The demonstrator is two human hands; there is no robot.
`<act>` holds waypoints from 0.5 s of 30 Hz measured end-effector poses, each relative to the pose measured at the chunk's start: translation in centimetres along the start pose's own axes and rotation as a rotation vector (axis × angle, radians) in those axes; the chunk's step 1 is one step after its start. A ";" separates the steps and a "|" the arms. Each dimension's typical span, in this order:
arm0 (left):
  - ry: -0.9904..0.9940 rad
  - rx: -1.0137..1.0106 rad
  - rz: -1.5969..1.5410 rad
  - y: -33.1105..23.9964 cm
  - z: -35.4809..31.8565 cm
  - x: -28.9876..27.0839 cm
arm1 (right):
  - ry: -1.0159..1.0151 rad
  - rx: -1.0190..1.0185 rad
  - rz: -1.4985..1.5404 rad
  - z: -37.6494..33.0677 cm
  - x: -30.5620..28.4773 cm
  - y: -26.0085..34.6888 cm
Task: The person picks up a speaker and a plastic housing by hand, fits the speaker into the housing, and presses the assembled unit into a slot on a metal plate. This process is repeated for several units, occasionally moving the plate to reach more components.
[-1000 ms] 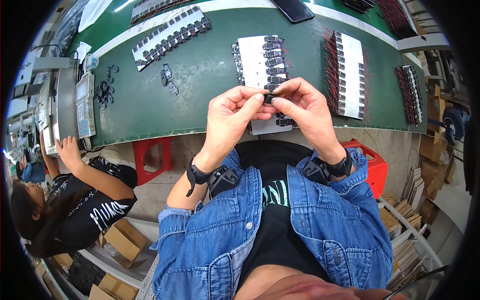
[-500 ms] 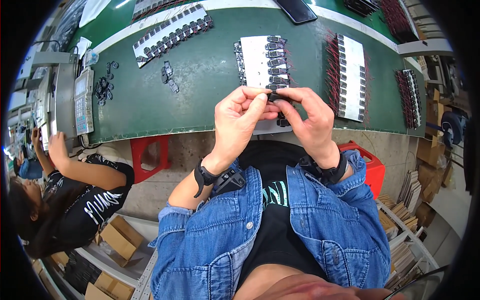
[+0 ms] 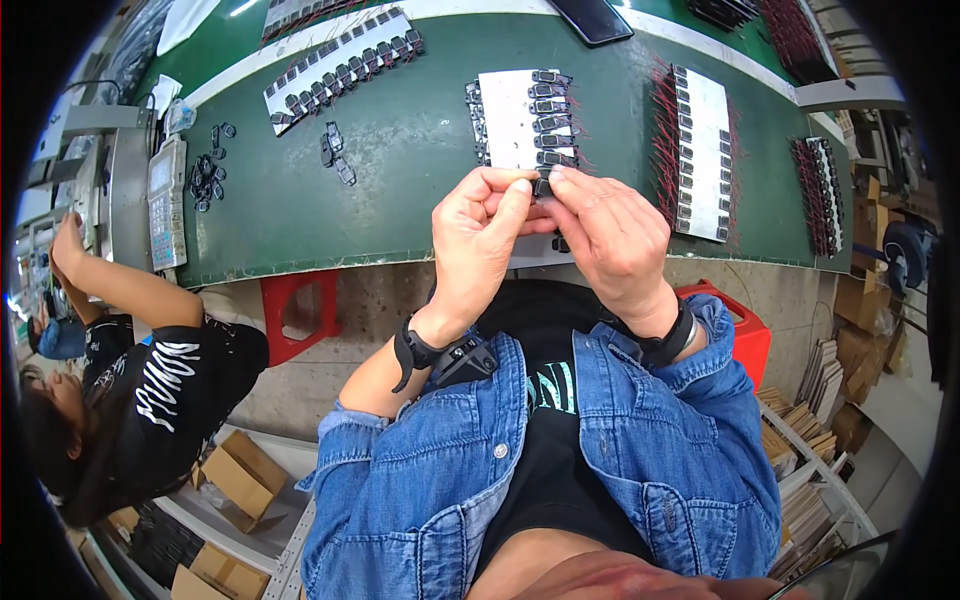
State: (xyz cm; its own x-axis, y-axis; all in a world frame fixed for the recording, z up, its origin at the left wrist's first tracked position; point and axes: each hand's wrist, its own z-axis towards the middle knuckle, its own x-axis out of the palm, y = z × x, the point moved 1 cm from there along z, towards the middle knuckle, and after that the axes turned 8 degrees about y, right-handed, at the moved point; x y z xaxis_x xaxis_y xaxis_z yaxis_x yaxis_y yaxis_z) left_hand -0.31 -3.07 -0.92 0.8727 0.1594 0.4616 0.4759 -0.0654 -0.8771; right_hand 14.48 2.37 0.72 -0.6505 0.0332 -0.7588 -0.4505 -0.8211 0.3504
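Note:
Between my two hands is a small black plastic part [image 3: 542, 184], pinched at the fingertips. My left hand [image 3: 478, 222] grips it from the left with thumb and forefinger. From the right, my right hand [image 3: 618, 225] closes on it, its fingers pressed together. Just beyond my fingertips lies a white board [image 3: 508, 118] with small black parts and thin red wires along its sides. My hands cover the board's near end. Another black part [image 3: 561, 244] shows below my right fingers.
A second white board [image 3: 706, 150] with black parts and red wires lies to the right. A third board [image 3: 345, 70] lies far left, near loose black parts [image 3: 205, 178]. A dark phone-like slab [image 3: 595, 20] lies at the back. At the left, a co-worker [image 3: 165, 370] sits by a keypad device [image 3: 168, 205].
My right hand has turned over the part, its fingers now closer together with their backs showing. The white board has shifted slightly left. The co-worker's arms have moved up and left.

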 end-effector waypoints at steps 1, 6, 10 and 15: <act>0.004 0.004 0.003 0.2 0.0 0.0 | 0.008 0.000 -0.016 -0.3 0.1 0.0; 0.016 0.058 -0.026 1.0 -0.4 0.5 | 0.008 0.019 -0.039 -1.0 0.0 0.4; 0.027 0.088 -0.030 0.9 -0.3 0.5 | 0.017 0.044 -0.031 -0.3 -0.3 0.6; 0.048 0.096 -0.026 0.4 -0.6 0.4 | 0.067 0.163 0.309 -0.2 -0.2 -0.2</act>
State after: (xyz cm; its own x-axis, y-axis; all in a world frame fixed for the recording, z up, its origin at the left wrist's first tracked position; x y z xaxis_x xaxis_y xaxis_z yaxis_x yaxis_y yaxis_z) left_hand 0.27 -3.62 -1.01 0.8655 0.1125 0.4881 0.4877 0.0330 -0.8724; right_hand 14.82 2.42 0.67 -0.7322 -0.2442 -0.6358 -0.3339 -0.6849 0.6476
